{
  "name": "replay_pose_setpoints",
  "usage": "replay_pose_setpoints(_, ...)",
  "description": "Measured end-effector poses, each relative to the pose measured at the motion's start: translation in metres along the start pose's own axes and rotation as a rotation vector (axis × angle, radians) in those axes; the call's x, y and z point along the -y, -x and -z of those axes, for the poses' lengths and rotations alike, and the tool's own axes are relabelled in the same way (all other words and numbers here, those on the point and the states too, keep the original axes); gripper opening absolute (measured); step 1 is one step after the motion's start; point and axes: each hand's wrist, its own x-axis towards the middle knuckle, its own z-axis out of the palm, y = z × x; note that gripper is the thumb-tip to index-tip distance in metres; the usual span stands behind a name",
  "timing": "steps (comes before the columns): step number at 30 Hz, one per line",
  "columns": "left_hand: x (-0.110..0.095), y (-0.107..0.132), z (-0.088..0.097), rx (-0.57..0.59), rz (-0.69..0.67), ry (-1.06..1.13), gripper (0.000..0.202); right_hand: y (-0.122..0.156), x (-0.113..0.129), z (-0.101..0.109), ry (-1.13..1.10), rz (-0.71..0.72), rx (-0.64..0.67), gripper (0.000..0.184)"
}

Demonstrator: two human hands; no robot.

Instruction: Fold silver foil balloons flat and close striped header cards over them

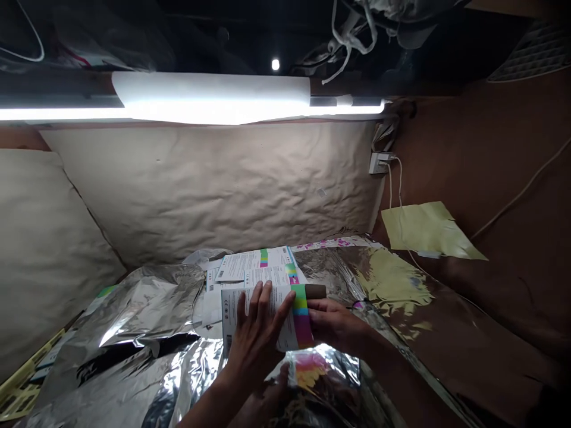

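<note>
A flat white printed box (285,340) with a green, yellow, blue and magenta striped end lies in front of me. My left hand (255,333) rests on top of it, fingers stretched and spread over the print. At the striped end, my right hand (336,321) is closed on the edge, with part of its fingers hidden. A dark grey-brown piece (316,291) sticks out past that end, just above my right fingers. Behind lie similar white printed boxes (241,266), overlapping one another.
Crinkled silver foil sheeting (165,303) covers the work surface. A yellow perforated basket (27,386) stands at the left edge. Brown paper (232,184) lines the back wall under a bright tube light (214,113). Cords run from a white socket (379,163) past a yellowish sheet (428,229).
</note>
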Motion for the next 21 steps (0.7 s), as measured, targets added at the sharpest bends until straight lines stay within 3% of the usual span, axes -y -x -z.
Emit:
replay_pose_setpoints(5, -0.002, 0.000, 0.000, 0.027, -0.050, 0.012, 0.094, 0.003, 0.008, 0.002, 0.220, 0.006, -0.022, 0.041)
replay_pose_setpoints(9, -0.006, 0.003, 0.002, 0.064, -0.040, 0.027, 0.094, -0.012, 0.000, -0.009, 0.184, 0.053, 0.045, 0.041)
replay_pose_setpoints(14, -0.005, 0.004, -0.003, 0.031, 0.012, 0.013, 0.086, -0.013, 0.001, 0.000, 0.125, -0.069, 0.030, 0.042)
replay_pose_setpoints(17, -0.004, 0.004, -0.007, -0.038, 0.106, -0.021, 0.087, -0.007, 0.007, 0.004, 0.030, 0.049, 0.014, 0.046)
replay_pose_setpoints(21, -0.007, 0.008, -0.015, -0.068, 0.136, -0.060, 0.091, -0.014, -0.003, -0.004, 0.144, 0.092, 0.026, 0.034)
